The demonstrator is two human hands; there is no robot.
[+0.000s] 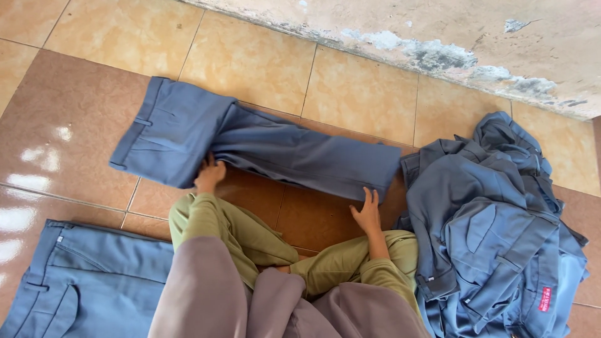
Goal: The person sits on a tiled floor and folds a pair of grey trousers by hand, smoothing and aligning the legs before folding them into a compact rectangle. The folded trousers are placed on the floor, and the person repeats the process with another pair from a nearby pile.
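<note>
While the folded grey-blue trousers (250,147) lie across the tiled floor (69,125) at centre frame, the left hand (208,174) presses their near edge, fingers curled. The right hand (367,213) rests flat by the hem, fingers spread, beside a heap of grey-blue garments (494,231) at right.

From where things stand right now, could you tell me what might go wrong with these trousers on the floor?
The hem end of the laid-out blue trousers lies right against the heap of blue garments, so the two could tangle. The left hand and right hand press only the near edge, so the far edge may crease. The flaking wall base beyond may shed grit onto the cloth.
</note>
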